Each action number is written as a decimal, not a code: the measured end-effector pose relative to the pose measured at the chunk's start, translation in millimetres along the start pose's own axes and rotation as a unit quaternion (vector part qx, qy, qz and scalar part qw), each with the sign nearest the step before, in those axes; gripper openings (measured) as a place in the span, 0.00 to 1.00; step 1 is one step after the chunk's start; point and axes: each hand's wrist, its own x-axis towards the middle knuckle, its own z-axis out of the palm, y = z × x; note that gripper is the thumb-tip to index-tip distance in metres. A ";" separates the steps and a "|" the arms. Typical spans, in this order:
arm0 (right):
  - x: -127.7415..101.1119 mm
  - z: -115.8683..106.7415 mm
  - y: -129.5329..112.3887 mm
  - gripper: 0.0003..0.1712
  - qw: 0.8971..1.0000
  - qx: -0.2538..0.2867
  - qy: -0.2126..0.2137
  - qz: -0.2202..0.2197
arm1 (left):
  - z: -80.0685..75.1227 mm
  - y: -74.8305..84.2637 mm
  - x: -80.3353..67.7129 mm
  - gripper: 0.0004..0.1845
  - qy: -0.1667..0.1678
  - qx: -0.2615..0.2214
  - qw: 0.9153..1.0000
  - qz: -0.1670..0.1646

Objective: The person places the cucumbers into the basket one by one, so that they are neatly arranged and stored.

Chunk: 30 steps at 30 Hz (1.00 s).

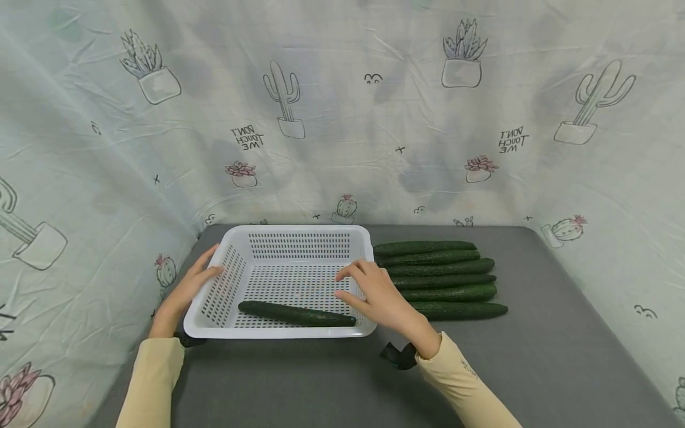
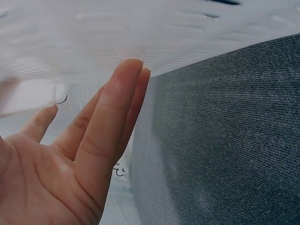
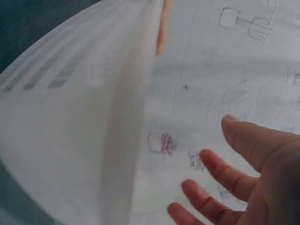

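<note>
A white perforated plastic basket [image 1: 299, 261] stands on the grey table, with one dark green cucumber [image 1: 297, 314] lying along its near side. At the basket's left side is my left hand [image 1: 189, 286], its thumb over the rim and its fingers along the outer wall. Close up, the left fingers [image 2: 101, 126] look straight against the white plastic. Over the right rim hangs my right hand [image 1: 374, 294], holding nothing, its thumb and fingers apart and slightly bent. The right wrist view shows the right hand [image 3: 253, 183] beside the blurred basket wall [image 3: 70, 136].
Several cucumbers [image 1: 444, 279] lie side by side in a row right of the basket. The grey tabletop [image 1: 299, 380] stretches in front. A white cloth [image 1: 342, 119] printed with cactus drawings hangs behind and along both sides.
</note>
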 end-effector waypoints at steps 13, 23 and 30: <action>-19.2 -13.1 42.5 0.18 0.997 -0.035 0.069 0.013 | 1.4 -0.2 -3.0 0.38 0.001 -0.009 1.000 0.001; -40.7 -16.0 72.0 0.16 0.993 -0.069 0.084 0.041 | 1.8 -0.2 -1.9 0.37 -0.003 -0.023 1.000 -0.002; -57.0 -16.3 89.7 0.21 0.990 -0.094 0.087 0.064 | 2.1 -0.8 -3.2 0.37 -0.006 -0.031 1.000 -0.003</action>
